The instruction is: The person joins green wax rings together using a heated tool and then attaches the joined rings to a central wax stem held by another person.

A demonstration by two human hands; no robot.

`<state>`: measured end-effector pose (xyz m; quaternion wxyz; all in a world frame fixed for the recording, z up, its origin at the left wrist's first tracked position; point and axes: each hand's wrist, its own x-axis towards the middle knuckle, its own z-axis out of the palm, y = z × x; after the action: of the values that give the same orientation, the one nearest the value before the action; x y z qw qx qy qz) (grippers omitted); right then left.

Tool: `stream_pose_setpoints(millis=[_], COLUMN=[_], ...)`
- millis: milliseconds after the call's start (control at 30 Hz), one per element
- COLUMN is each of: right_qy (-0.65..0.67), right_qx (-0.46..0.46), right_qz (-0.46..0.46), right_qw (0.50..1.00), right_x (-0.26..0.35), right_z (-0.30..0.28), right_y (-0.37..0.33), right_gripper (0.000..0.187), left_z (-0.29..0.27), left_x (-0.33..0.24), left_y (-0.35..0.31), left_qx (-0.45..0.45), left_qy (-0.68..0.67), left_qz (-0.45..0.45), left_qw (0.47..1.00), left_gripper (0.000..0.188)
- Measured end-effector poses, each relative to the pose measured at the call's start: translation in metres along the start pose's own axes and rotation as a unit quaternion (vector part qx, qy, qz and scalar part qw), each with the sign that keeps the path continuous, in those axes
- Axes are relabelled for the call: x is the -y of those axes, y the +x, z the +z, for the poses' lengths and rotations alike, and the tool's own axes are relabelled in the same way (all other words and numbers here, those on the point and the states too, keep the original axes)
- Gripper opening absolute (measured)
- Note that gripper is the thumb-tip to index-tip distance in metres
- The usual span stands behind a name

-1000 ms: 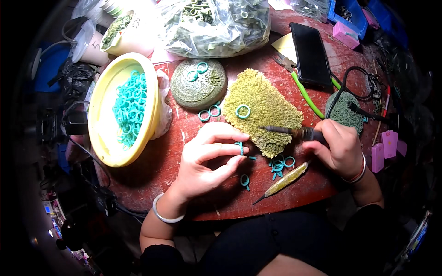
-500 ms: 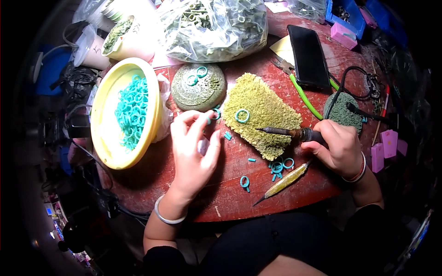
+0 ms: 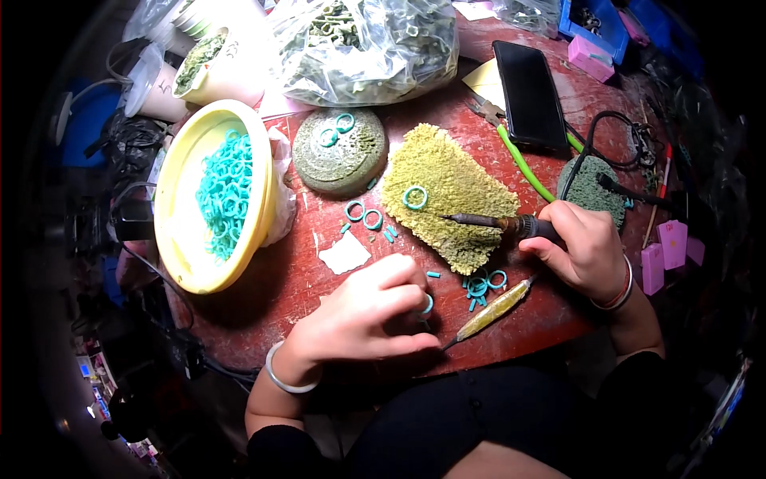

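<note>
My right hand (image 3: 581, 249) grips the dark handle of a soldering iron (image 3: 484, 221), its metal tip over the yellow-green textured pad (image 3: 477, 185). A teal ring (image 3: 415, 198) lies flat on that pad, close to the tip. My left hand (image 3: 369, 307) is near the table's front edge, thumb and fingers apart around another teal ring (image 3: 428, 304). That ring is partly hidden by the fingers; whether they touch it is unclear. Two more teal rings (image 3: 364, 214) and small offcuts lie left of the pad. Several rings (image 3: 482, 285) cluster at its lower corner.
A yellow bowl (image 3: 169, 239) of teal rings stands at left. Behind are a round grey-green block (image 3: 339, 156) with two rings and a plastic bag (image 3: 359, 60). A yellow-handled pointed tool (image 3: 495, 311), phone (image 3: 530, 97), green-handled pliers (image 3: 523, 164) and green sponge (image 3: 592, 191) lie rightward.
My left hand has moved from beside the round block down toward the front ring, uncovering two rings and a white paper scrap. The right hand and soldering iron have stayed nearly still.
</note>
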<state>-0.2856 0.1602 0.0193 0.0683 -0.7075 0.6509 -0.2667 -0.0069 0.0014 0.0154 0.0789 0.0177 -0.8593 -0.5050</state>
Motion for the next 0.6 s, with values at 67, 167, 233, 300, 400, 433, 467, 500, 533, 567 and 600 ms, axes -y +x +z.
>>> stream_pose_setpoints(millis=[67, 167, 233, 300, 400, 433, 467, 500, 533, 567, 600], right_qy=[0.001, 0.001, -0.001, -0.011, -0.037, -0.037, -0.033, -0.028, -0.028, -0.036, -0.045], right_qx=[0.001, -0.004, -0.01, -0.005, 0.01, 0.01, 0.0, -0.01, -0.009, -0.008, -0.007], right_qz=[0.003, 0.005, 0.004, 0.024, 0.031, 0.031, 0.034, 0.038, 0.038, 0.035, 0.032], right_qw=[1.0, 1.0, 1.0, 1.0, 0.999, 0.999, 0.999, 0.999, 0.999, 0.999, 0.998], right_x=[0.0, -0.002, -0.003, -0.005, 0.0, 0.0, -0.001, -0.002, -0.002, -0.002, -0.002], right_z=[0.0, 0.001, 0.0, -0.003, -0.005, -0.005, -0.005, -0.005, -0.005, -0.005, -0.004], right_y=[0.0, -0.001, -0.002, -0.003, -0.002, -0.002, -0.002, -0.002, -0.002, -0.002, -0.002], right_gripper=[0.034, 0.034, 0.034, 0.034, 0.035, 0.035, 0.035, 0.035, 0.035, 0.035, 0.035], left_z=[-0.001, -0.001, -0.001, -0.001, -0.003, 0.0, 0.0, 0.0, 0.001, 0.005, 0.006], left_x=[0.003, 0.008, 0.006, 0.006, 0.015, 0.017, 0.017, 0.018, 0.018, 0.019, 0.019], left_y=[-0.001, -0.005, -0.004, -0.002, -0.001, -0.001, -0.001, -0.001, -0.001, 0.0, 0.0], left_qx=[0.041, 0.049, 0.015, -0.055, -0.138, -0.164, -0.164, -0.168, -0.172, -0.188, -0.188], left_qy=[0.04, 0.058, 0.009, -0.106, -0.192, -0.223, -0.223, -0.214, -0.205, -0.225, -0.225], left_qz=[-0.005, -0.002, -0.01, -0.022, -0.005, -0.005, -0.005, -0.012, -0.018, -0.018, -0.019], left_qw=[0.998, 0.997, 1.0, 0.993, 0.972, 0.961, 0.961, 0.962, 0.963, 0.956, 0.956], left_gripper=[0.032, 0.029, 0.027, 0.024, 0.024, 0.019, 0.019, 0.016, 0.016, 0.023, 0.023])
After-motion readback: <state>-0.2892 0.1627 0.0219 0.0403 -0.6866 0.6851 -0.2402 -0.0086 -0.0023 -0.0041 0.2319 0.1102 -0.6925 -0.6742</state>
